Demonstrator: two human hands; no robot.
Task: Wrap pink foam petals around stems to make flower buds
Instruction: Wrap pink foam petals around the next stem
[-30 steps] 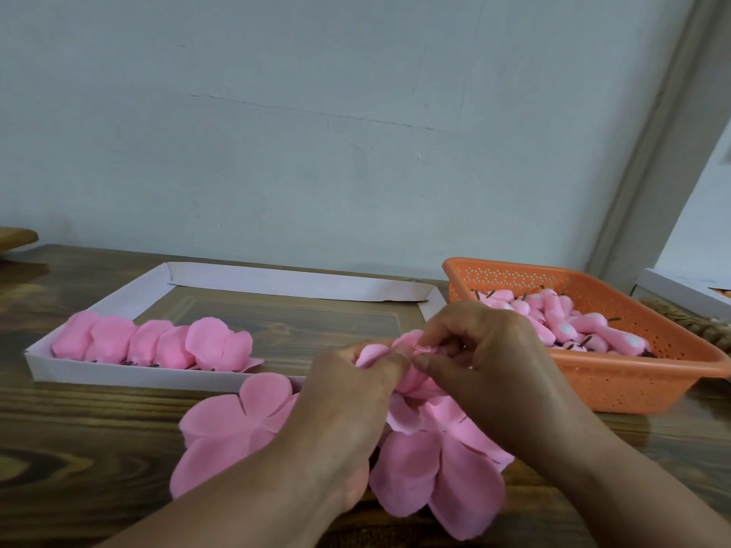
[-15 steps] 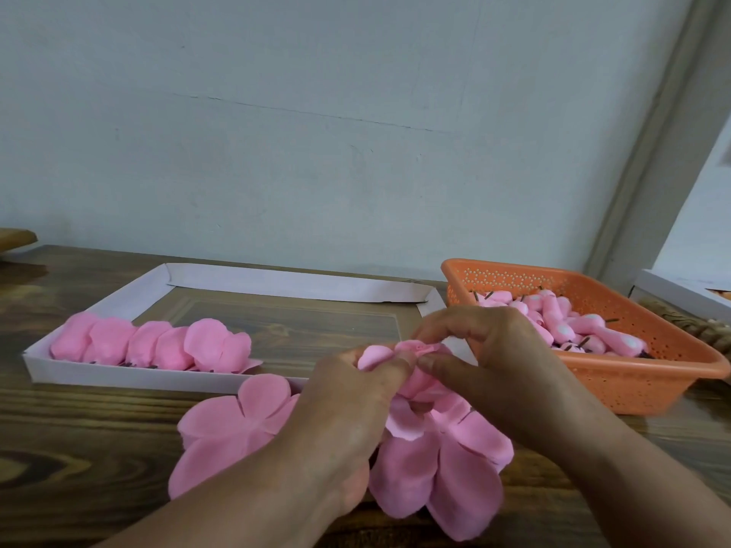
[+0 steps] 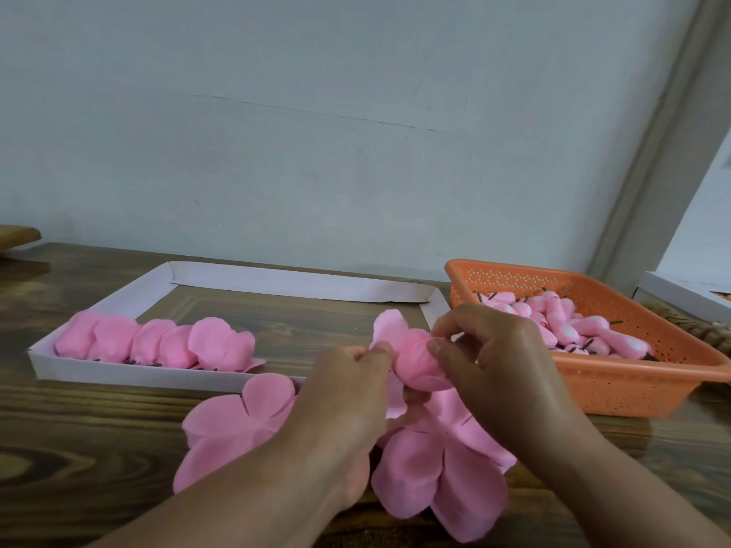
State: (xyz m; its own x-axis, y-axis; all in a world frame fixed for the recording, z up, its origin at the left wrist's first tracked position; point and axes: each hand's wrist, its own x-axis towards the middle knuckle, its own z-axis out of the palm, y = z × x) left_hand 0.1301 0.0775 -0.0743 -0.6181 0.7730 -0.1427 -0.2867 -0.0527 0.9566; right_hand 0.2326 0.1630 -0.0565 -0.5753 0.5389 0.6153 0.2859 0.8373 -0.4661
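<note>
At 9 o'clock a white tray (image 3: 99, 373) is set on the table (image 3: 79, 441); a row of finished buds (image 3: 158, 348) is laid along its near wall — probably so that completed work is kept apart. Loose petals (image 3: 237, 425) are spread flat at 6 o'clock, within easy reach. The bud in progress (image 3: 415, 359) is held at centre, above the loose petals. It is pinched from the left by the left hand (image 3: 340, 413), fingers curled on the foam, while the right hand (image 3: 498, 361) is closed around its right side, thumb pressed on the wrap; the stem cannot be seen. At 3 o'clock an orange basket (image 3: 617, 389) is filled with foam-tipped stems (image 3: 573, 330) — apparently the supply. The table is dark wood grain, backed by a pale wall (image 3: 356, 132).
</note>
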